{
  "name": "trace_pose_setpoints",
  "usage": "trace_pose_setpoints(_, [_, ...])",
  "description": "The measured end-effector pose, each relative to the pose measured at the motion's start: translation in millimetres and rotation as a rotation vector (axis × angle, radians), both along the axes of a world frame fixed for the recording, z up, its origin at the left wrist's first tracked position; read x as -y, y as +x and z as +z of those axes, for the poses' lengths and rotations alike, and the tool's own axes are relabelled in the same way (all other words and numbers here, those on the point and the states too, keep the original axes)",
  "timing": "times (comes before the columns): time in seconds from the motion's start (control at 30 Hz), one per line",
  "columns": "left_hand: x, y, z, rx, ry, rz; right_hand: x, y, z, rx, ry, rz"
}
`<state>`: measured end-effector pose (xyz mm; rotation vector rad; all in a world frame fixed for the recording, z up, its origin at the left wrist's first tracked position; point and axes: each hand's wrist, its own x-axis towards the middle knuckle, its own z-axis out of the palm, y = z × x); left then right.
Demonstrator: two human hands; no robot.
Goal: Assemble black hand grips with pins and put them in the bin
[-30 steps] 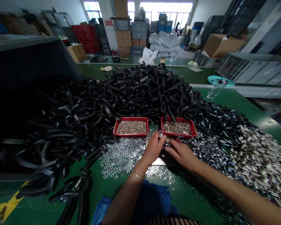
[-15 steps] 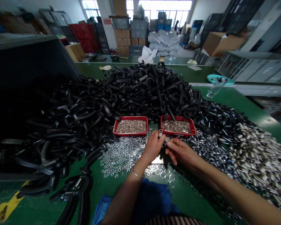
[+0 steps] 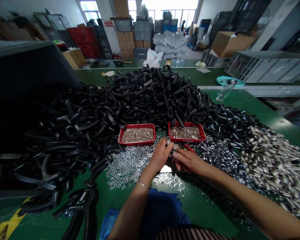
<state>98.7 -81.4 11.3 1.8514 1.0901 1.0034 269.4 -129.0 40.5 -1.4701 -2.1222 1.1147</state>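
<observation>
My left hand (image 3: 161,154) is closed round a small metal coil spring (image 3: 168,140), which stands up above the thumb and fingertips. Just to its right, my right hand (image 3: 187,160) has its fingertips pinched together near the left thumb. What they grip is too small and partly covered to name. Under both hands lies a flat metal plate (image 3: 166,168), mostly hidden. Behind my right hand a red handle (image 3: 190,148) shows. Small metal rings (image 3: 130,163) are spread left of my left hand, and larger rings (image 3: 176,183) lie in front of the plate.
Two red trays, left (image 3: 119,139) and right (image 3: 204,136), hold small metal pieces. A heap of black curved handles (image 3: 145,96) fills the back and left. Metal cylinders (image 3: 275,166) are piled at right. A clear bottle (image 3: 225,91) stands beyond, near a grey crate (image 3: 275,68).
The whole view has shifted slightly to the right. My right hand is closer to the left hand, and the red handle behind it now shows. The spring stays in my left hand.
</observation>
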Motion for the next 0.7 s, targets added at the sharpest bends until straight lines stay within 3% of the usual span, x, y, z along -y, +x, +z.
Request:
trace_pose_setpoints(0.07, [-1.3, -7.7, 3.5, 0.003, -0.012, 0.011, 8.9, 8.0, -3.6, 0.087, 0.08, -0.009])
trace_pose_setpoints(0.17, [-8.9, -27.2, 8.5, -0.068, -0.038, 0.076, 29.6, 25.2, -19.5, 0.402, 0.358, -0.045])
trace_pose_setpoints(0.27, [-19.1, -43.9, 10.6, -0.228, -0.023, 0.049, 47.2, 40.8, -39.9, 0.568, 0.434, -0.026])
trace_pose_setpoints(0.43, [-21.7, -28.6, -1.1, -0.493, -0.005, -0.148, 56.5, 70.4, -47.5, 0.42, 0.412, -0.089])
trace_pose_setpoints(0.57, [-10.7, 4.0, -18.7, -0.653, 0.073, -0.252, 69.2, 113.5, -41.9, 0.251, 0.291, -0.286])
trace_pose_setpoints(0.63, [-7.3, 13.7, -18.9, -0.728, 0.12, -0.227, 83.3, 132.6, -42.2, 0.165, 0.186, -0.404])
trace_pose_setpoints(0.7, [-10.4, 19.5, -9.5, -0.767, 0.178, -0.215, 101.9, 141.8, -44.2, 0.032, 0.044, -0.533])
